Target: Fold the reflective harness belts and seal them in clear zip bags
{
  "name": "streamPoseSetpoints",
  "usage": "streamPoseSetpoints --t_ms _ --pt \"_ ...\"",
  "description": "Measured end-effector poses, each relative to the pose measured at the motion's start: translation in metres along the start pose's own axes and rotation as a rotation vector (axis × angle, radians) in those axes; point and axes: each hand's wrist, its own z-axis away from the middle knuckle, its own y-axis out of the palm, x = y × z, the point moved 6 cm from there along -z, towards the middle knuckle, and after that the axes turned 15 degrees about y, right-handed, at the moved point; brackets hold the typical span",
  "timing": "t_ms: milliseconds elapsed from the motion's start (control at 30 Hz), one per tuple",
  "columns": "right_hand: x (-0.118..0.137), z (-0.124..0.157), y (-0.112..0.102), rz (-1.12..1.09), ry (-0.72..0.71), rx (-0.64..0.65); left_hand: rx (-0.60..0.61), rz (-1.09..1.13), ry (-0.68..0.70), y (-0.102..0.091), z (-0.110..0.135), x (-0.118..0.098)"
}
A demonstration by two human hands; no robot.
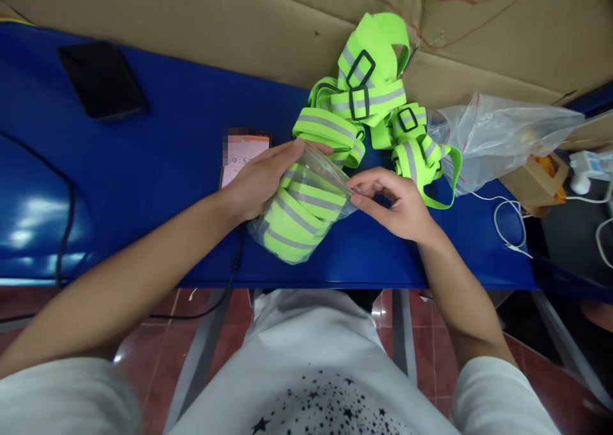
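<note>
A clear zip bag holds a folded neon-yellow reflective strap with grey stripes. My left hand grips the bag along its left side and upper edge, with some fingertips hidden behind the plastic. At the right end of the bag's opening, my right hand pinches the edge between thumb and index finger. Just beyond the bag lies a pile of similar reflective straps with black buckles. A phone with a lit screen rests beside my left hand, partly covered by it.
More clear plastic bags lie to the right, near a small cardboard box and a white cable. A black flat object sits at the far left of the blue table. Brown cardboard borders the back.
</note>
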Motion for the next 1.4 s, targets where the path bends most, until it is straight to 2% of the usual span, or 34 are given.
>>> streamPoseSetpoints --t_ms 67,233,367,500,600,700,767,900,967,1033,1100,1167,1233,1333,1400 --pt "-0.004 0.0 0.002 -0.058 0.059 0.06 -0.002 -0.032 0.003 -0.002 -0.002 -0.001" --pt "-0.012 -0.001 0.015 -0.233 0.197 0.316 0.007 -0.121 0.017 -0.002 -0.002 -0.006" --pt "-0.007 -0.003 0.013 -0.363 0.199 0.318 0.034 -0.142 0.069 0.003 0.0 -0.013" --pt "-0.002 0.0 0.016 -0.318 0.139 0.366 0.069 -0.133 0.086 0.006 0.001 -0.017" --pt "-0.002 0.001 0.013 -0.244 0.101 0.292 0.073 -0.13 0.077 0.005 0.001 -0.016" --pt "-0.003 -0.001 -0.001 -0.148 0.077 0.056 0.058 -0.135 0.111 0.003 -0.001 -0.017" --pt "-0.002 -0.001 -0.01 -0.095 0.063 -0.047 0.073 -0.133 0.145 0.003 -0.001 -0.018" --pt "-0.002 -0.003 -0.009 -0.058 0.06 0.022 0.145 -0.174 0.197 0.007 -0.001 -0.019" --pt "-0.006 -0.005 -0.007 -0.098 0.106 0.065 0.15 -0.198 0.203 0.007 -0.001 -0.018" --pt "-0.015 -0.007 -0.003 -0.149 0.22 0.12 0.15 -0.2 0.193 0.008 0.0 -0.016" --pt "-0.026 -0.007 0.003 -0.146 0.364 0.234 0.152 -0.174 0.175 0.01 0.0 -0.015" --pt "-0.032 -0.007 0.006 -0.11 0.439 0.305 0.126 -0.136 0.154 0.011 0.0 -0.014" --pt "-0.03 -0.009 0.001 -0.107 0.407 0.261 0.08 -0.116 0.135 0.01 0.0 -0.012" --pt "-0.023 -0.01 -0.008 -0.11 0.284 0.131 0.023 -0.133 0.104 0.007 -0.001 -0.01" --pt "-0.019 -0.009 -0.008 -0.064 0.217 0.093 -0.015 -0.187 0.129 0.006 -0.001 -0.011"
